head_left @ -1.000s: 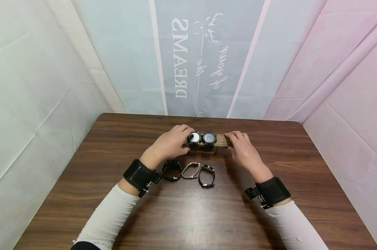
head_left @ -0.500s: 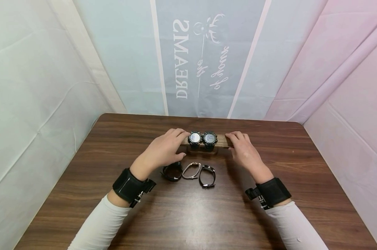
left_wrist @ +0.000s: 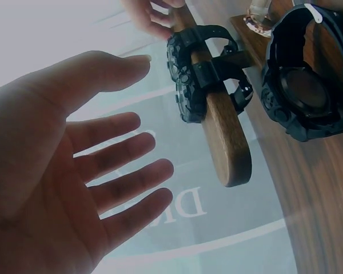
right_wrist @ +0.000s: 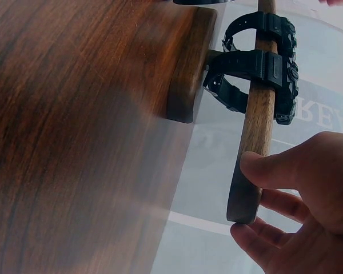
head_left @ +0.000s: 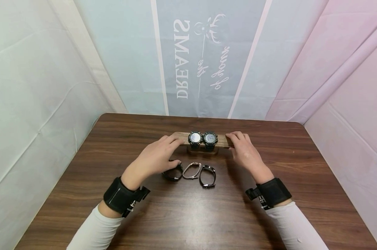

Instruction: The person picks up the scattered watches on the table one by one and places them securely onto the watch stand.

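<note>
A wooden watch stand, its bar (head_left: 224, 141) raised on a base (right_wrist: 191, 74), holds two black watches side by side, the left one (head_left: 195, 138) and the right one (head_left: 210, 138). My right hand (head_left: 246, 154) grips the bar's right end, thumb on one side and fingers on the other. Off the bar's left end, my left hand (head_left: 153, 155) is spread with straight fingers and holds nothing. In the left wrist view a gap shows between those fingers and the bar. Its thumb overlaps a black watch (left_wrist: 288, 45) on the table in the head view.
In front of the stand, a silver slim watch (head_left: 193, 163) and another black watch (head_left: 208, 185) lie on their sides in a row with the first. All stand on a dark wooden table (head_left: 263, 222). A printed cloth backdrop (head_left: 204, 104) hangs behind the table's far edge.
My left hand has let go near the left watch and drawn back to the left and toward me, uncovering the bar's left end. My right hand has stayed in place.
</note>
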Demonstrator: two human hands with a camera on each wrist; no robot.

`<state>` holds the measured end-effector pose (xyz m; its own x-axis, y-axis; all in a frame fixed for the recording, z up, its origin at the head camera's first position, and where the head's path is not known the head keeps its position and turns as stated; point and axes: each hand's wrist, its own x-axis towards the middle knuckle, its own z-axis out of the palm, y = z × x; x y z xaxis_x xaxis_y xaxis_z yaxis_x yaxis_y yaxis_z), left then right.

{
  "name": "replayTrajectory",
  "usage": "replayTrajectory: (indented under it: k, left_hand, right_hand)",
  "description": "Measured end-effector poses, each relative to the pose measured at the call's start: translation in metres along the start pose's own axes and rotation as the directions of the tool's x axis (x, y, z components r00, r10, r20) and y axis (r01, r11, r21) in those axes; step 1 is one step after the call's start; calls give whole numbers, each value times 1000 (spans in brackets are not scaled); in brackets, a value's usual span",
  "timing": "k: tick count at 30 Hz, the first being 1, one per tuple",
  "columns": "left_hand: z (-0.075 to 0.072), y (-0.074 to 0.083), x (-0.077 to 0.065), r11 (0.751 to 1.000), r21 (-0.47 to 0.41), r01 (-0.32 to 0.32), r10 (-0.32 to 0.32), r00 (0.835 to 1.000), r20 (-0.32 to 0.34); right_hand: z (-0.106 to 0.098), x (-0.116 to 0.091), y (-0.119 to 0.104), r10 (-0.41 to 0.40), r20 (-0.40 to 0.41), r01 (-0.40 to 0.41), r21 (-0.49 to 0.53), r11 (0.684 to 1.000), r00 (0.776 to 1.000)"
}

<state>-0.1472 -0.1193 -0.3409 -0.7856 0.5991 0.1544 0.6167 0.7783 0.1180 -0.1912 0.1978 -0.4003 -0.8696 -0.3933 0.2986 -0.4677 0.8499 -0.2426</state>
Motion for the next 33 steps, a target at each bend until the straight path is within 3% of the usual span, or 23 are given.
replayTrajectory:
  k: [11, 25, 33]
  left_hand:
    - [6, -4, -16, 995, -40, 88, -84, 993, 82]
    - [18, -11, -26, 985, -104, 137, -125, 985, 118]
    - [32, -18, -27, 976, -159, 147, -126, 983, 134]
  right_hand:
    - [0, -1, 0, -9, 1, 9, 2, 1000, 1000]
    - [1, -1, 1, -4, -4, 4, 7, 1000, 1000]
    - [1, 0, 1, -7, -11, 7, 9, 1000, 1000]
